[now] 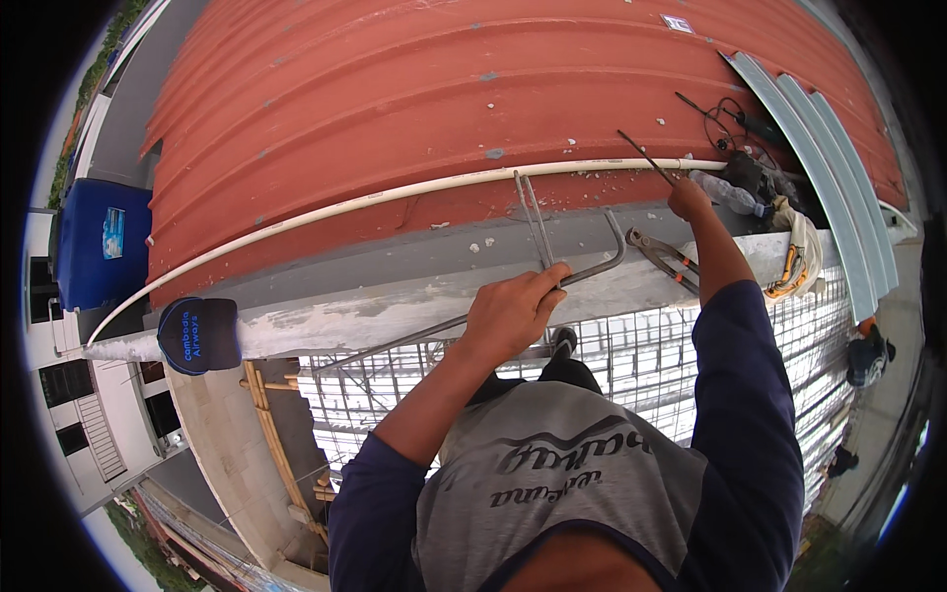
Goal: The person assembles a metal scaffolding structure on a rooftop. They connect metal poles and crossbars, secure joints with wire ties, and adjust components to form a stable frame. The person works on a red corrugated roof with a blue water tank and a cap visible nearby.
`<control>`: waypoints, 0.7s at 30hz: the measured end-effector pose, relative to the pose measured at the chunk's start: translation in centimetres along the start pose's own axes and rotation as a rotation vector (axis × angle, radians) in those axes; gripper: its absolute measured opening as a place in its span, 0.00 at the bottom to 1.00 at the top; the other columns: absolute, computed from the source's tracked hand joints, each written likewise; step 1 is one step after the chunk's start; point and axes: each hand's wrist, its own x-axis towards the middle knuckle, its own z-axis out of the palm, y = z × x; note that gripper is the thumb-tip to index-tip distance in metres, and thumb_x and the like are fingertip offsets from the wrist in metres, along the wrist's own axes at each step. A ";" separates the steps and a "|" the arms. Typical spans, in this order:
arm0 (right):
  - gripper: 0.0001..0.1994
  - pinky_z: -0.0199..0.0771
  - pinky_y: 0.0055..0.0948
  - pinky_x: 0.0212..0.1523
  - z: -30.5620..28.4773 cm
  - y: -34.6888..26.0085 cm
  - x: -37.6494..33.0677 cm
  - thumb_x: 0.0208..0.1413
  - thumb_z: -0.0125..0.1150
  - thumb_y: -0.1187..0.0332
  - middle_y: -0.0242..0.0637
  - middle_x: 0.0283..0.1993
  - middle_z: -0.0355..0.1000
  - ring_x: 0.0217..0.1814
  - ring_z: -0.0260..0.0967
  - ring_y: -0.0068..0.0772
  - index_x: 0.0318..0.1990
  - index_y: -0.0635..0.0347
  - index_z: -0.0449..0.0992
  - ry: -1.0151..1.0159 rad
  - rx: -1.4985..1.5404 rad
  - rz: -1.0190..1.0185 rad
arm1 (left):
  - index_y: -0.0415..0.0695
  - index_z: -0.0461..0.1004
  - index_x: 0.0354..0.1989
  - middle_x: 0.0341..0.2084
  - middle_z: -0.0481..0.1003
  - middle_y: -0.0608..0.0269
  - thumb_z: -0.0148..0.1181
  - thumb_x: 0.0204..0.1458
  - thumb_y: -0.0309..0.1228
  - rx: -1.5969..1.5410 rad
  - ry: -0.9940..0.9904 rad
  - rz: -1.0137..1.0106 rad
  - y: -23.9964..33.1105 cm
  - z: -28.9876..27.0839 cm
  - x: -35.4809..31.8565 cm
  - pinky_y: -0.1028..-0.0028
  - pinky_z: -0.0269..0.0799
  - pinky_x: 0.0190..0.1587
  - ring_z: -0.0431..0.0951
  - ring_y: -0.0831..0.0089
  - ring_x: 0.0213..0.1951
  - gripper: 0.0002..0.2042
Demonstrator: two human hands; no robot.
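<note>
My left hand point(511, 314) is closed around grey steel bars on top of a concrete wall point(395, 311). One is a long bar with a hooked end point(614, 252); a thin doubled rod point(531, 212) rises from my fingers toward the roof. Farther right, my right hand point(688, 198) is closed on a thin dark rod point(643, 155) that points up and left over the roof edge. Metal cutters point(659, 255) lie on the wall between my two hands.
A red corrugated roof point(444, 89) lies beyond the wall, with a white pipe point(395, 192) along its edge. A dark cap point(197, 335) sits on the wall at left, and a blue tank point(99, 242) stands beyond it. Grey metal sheets point(824, 148), a plastic bottle point(725, 192) and cables lie at right. Rebar mesh point(651, 360) lies far below, where another person point(868, 355) stands.
</note>
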 end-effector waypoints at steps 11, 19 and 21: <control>0.18 0.68 0.44 0.55 -4.7 -4.6 -6.3 0.53 0.53 0.68 0.53 0.55 0.67 0.60 0.65 0.51 0.52 0.59 0.72 0.239 -0.070 0.008 | 0.44 0.72 0.45 0.34 0.78 0.54 0.53 0.56 0.35 -0.081 -0.006 0.000 -0.4 -0.5 0.4 0.61 0.72 0.40 0.77 0.54 0.37 0.12; 0.17 0.68 0.41 0.52 -12.6 -12.7 -15.0 0.56 0.56 0.67 0.50 0.52 0.69 0.54 0.68 0.52 0.53 0.61 0.72 0.517 0.450 -0.555 | 0.43 0.71 0.41 0.29 0.76 0.55 0.55 0.55 0.33 0.016 -0.041 0.070 -0.2 -0.8 0.4 0.61 0.73 0.36 0.78 0.56 0.34 0.10; 0.17 0.69 0.39 0.50 -14.4 -15.1 -17.2 0.56 0.56 0.68 0.49 0.51 0.70 0.52 0.69 0.51 0.52 0.62 0.72 0.469 0.465 -0.635 | 0.43 0.72 0.41 0.28 0.76 0.56 0.55 0.55 0.33 0.047 -0.055 0.110 -0.1 -1.1 0.4 0.61 0.73 0.33 0.78 0.57 0.32 0.09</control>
